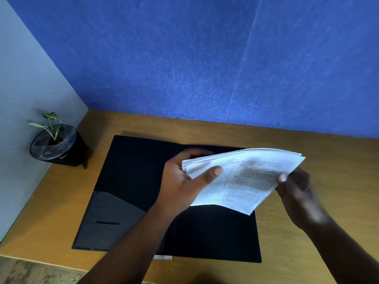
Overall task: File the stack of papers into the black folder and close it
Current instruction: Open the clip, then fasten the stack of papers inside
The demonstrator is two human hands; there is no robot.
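The black folder (135,167) lies open and flat on the wooden desk, with a grey pocket on its left inner flap. Above the folder's right half I hold a stack of printed white papers (246,177), bent and tilted. My left hand (184,181) grips the stack's left edge, thumb on top. My right hand (297,189) pinches the stack's right edge, thumb on top. The papers hide part of the folder's right side.
A small plant in a black pot (59,146) stands at the desk's back left corner. A blue partition (205,58) rises behind the desk (307,146), and a grey wall runs along the left. The desk's front edge is near the bottom left.
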